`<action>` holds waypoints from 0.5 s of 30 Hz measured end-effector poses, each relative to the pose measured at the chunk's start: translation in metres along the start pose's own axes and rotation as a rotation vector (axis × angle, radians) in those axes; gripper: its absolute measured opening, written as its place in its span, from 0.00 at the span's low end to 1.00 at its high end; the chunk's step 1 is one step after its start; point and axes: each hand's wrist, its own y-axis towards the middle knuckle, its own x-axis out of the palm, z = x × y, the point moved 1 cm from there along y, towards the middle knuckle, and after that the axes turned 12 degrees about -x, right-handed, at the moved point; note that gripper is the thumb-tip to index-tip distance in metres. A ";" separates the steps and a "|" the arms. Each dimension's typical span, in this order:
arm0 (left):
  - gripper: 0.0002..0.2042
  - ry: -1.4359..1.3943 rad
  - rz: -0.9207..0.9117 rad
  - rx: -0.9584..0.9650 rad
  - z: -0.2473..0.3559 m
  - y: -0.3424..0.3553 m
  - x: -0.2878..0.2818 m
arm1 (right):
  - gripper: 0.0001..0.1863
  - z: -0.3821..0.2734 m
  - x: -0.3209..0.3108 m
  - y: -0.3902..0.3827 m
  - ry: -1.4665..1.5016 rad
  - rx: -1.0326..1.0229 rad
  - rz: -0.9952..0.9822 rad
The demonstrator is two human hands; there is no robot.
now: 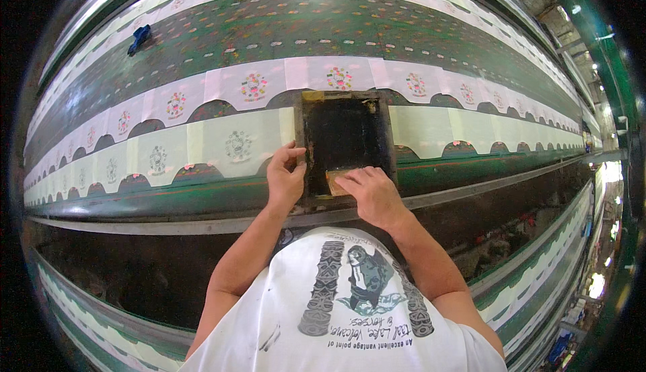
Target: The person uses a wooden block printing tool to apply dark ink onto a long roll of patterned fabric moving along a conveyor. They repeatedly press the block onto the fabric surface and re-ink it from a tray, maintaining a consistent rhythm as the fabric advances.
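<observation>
A screen-printing frame [385, 126] with a dark inside lies over the pale yellow-green cloth row on the long green table. My left hand [286, 173] has its fingers bent around the frame's left side. In my right hand [371, 192] is a small tan squeegee [336, 182], pressed down at the near end of the dark screen. Left of the frame, the yellow-green cloth pieces [205, 144] carry grey printed figures. To the right of it, the yellow-green pieces [437, 130] show no print. Behind runs a row of pink cloth pieces [222, 83] with colourful printed figures.
A dark blue crumpled cloth [139, 38] lies on the green table [262, 25] at the far left. Along the near side runs a metal rail [168, 228]. More tables with pale cloth [545, 284] stand behind me, across a dark aisle.
</observation>
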 end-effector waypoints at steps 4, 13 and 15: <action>0.17 0.043 0.087 0.151 -0.010 -0.002 0.009 | 0.21 -0.009 -0.002 -0.007 0.093 0.036 0.007; 0.21 0.221 0.163 0.269 -0.014 -0.013 0.020 | 0.11 -0.005 -0.015 -0.058 0.040 0.123 0.348; 0.21 0.191 0.152 0.266 -0.014 -0.013 0.019 | 0.09 0.001 -0.023 -0.066 0.025 0.165 0.447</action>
